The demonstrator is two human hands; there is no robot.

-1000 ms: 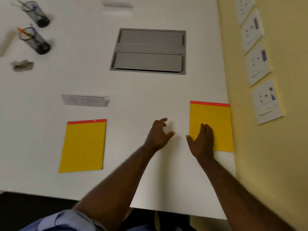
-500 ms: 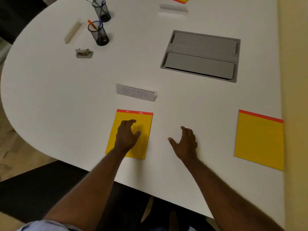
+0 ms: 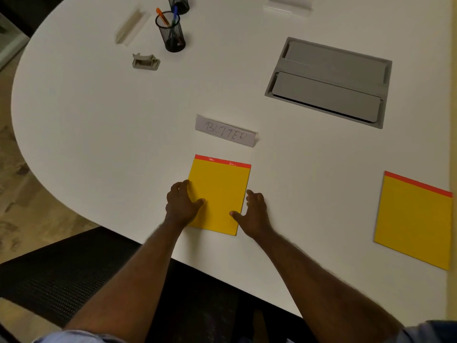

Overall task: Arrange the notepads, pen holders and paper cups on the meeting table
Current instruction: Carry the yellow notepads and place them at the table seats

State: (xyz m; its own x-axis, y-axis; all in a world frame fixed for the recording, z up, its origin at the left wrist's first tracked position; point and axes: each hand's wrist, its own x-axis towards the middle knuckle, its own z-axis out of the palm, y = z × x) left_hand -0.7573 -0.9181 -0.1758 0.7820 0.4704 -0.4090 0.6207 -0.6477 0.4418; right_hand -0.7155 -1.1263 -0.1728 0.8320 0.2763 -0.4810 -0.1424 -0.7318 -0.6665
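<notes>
A yellow notepad (image 3: 220,191) with a red top strip lies near the front edge of the white meeting table (image 3: 99,120). My left hand (image 3: 181,204) rests on its left edge, thumb on the pad. At the pad's right edge sits my right hand (image 3: 253,214), fingers spread, thumb touching the lower corner. Off to the right lies a second yellow notepad (image 3: 415,221). A black mesh pen holder (image 3: 173,33) with pens stands far left, and behind it another pen holder (image 3: 179,2) is cut off by the frame. No paper cups are visible.
A name card reading BUTTER (image 3: 226,131) stands just beyond the near notepad. A grey cable hatch (image 3: 329,82) is set into the table at right. A small grey clip (image 3: 146,61) and a clear card stand (image 3: 132,27) lie far left. A black chair (image 3: 61,273) sits below the table edge.
The view swung left from the right notepad to the left one. Both hands moved from the right notepad area to flank the left notepad; my right hand has now reached its right edge.
</notes>
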